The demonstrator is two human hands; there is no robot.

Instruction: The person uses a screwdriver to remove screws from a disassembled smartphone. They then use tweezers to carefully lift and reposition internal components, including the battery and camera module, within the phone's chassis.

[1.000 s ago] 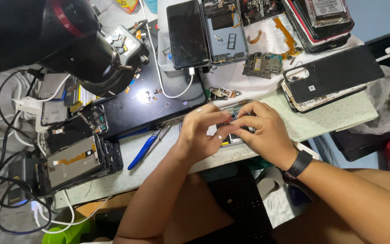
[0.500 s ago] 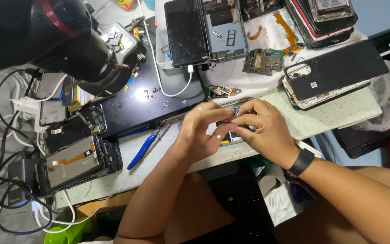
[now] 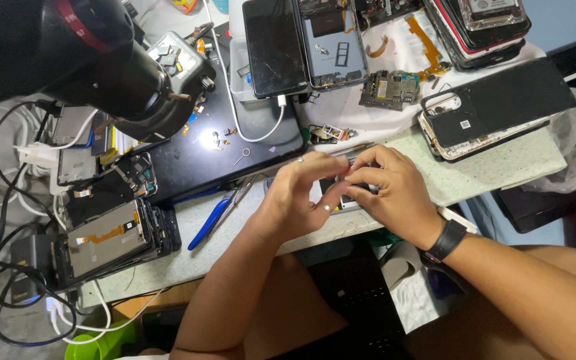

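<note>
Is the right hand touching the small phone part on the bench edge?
Touching. The head view shows the right hand with its fingers wrapped over the phone part, no gap visible.

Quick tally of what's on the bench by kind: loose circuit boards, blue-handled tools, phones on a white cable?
Loose circuit boards: 1
Blue-handled tools: 1
Phones on a white cable: 1
Total: 3

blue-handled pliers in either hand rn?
No. The blue-handled pliers lie on the table, left of the left hand; both it and the right hand are on a small opened phone.
</note>
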